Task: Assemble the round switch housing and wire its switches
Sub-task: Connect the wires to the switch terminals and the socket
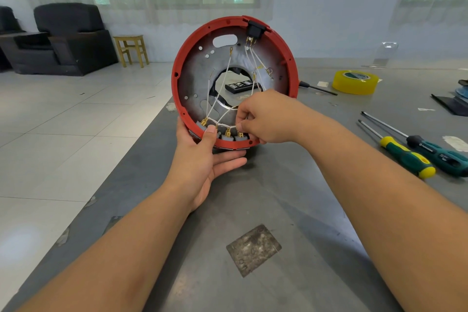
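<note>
Housing (234, 78) stood on edge on table (266, 197), open side toward head camera, for access to switches (228, 135) along lower rim. Left hand (202, 159) cupped under rim, thumb over edge, to steady. Right hand (263, 119) curled, pinching white wire (228, 124) above a switch terminal (presumably seating connector). Screwdrivers (415, 152) well apart, right.

One round red plastic switch housing (235, 78), two green-and-yellow-handled screwdrivers (415, 149) and one yellow tape roll (355, 81) to its right, and two hands (202, 159).
</note>
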